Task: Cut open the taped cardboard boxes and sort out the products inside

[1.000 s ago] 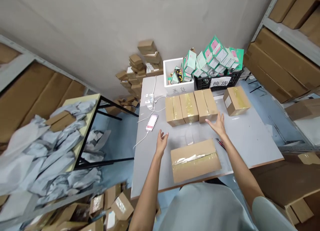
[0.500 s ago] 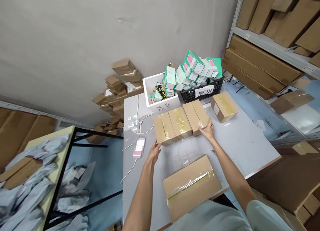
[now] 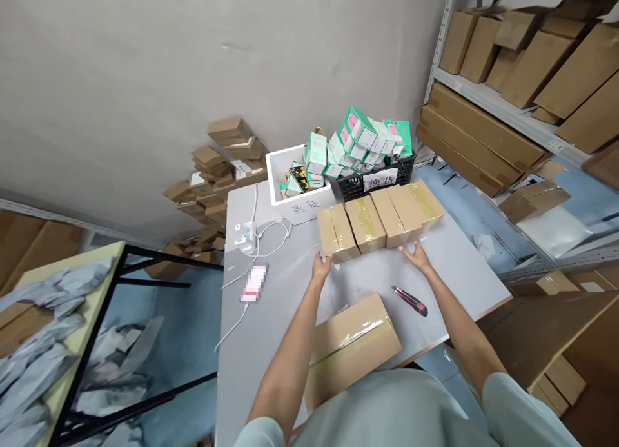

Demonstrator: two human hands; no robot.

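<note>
From the head view, four taped cardboard boxes (image 3: 365, 224) are standing in a row across the middle of the table (image 3: 469, 266). The left hand (image 3: 322, 267) is reaching to the near left corner of the leftmost box, its thumb parting slightly from the fingers. The right hand (image 3: 416, 256) is spreading wide, thumb and fingers well apart, at the near side of the two right-hand boxes; whether it is pressing on them cannot be told. Nearer, a larger taped carton (image 3: 355, 344) is lying between the forearms, and a red-and-black cutter (image 3: 410, 301) is lying to its right. On the left, a phone (image 3: 254, 283) is resting beside white cables. On the far side, a white bin (image 3: 309, 213) and a black crate (image 3: 351, 188) are holding green-and-white packages (image 3: 316, 152).
</note>
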